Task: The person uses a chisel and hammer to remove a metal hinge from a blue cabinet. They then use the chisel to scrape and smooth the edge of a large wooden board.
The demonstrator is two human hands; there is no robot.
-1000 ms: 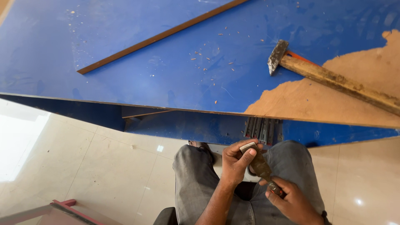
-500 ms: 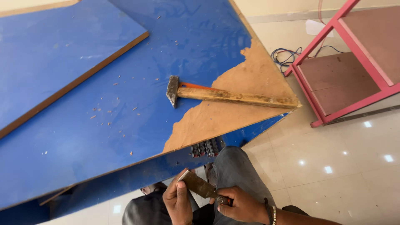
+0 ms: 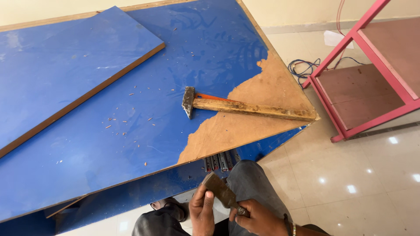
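A flat, dark metal tool with a blunt wide tip, seemingly a chisel or scraper [image 3: 222, 191], sits low in the view, just below the near edge of a large blue laminated board serving as a bench [image 3: 131, 144]. The person's right hand [image 3: 258, 218] is clenched around the tool's lower end, while the left hand [image 3: 202, 213] closes its fingers on the blade part nearer the tip; both hands hold it above the person's lap, apart from the board. On the board, up and to the right of the tool, a broad corner patch [image 3: 258, 113] already shows bare brown wood where the blue surface layer is gone, with a ragged border; judging by this, some stripping is done and most of the blue sheet is left. A wooden-handled hammer [image 3: 245, 107] lies flat across that border, untouched, its metal head on the blue side. Small chips [image 3: 127, 122] scatter left of the hammer. A second blue panel [image 3: 65, 65] rests on the board's far left. Beyond the board's right corner, a pink metal frame [image 3: 363, 87] stands on the tiled floor, with coiled cable [image 3: 302, 67] beside it.
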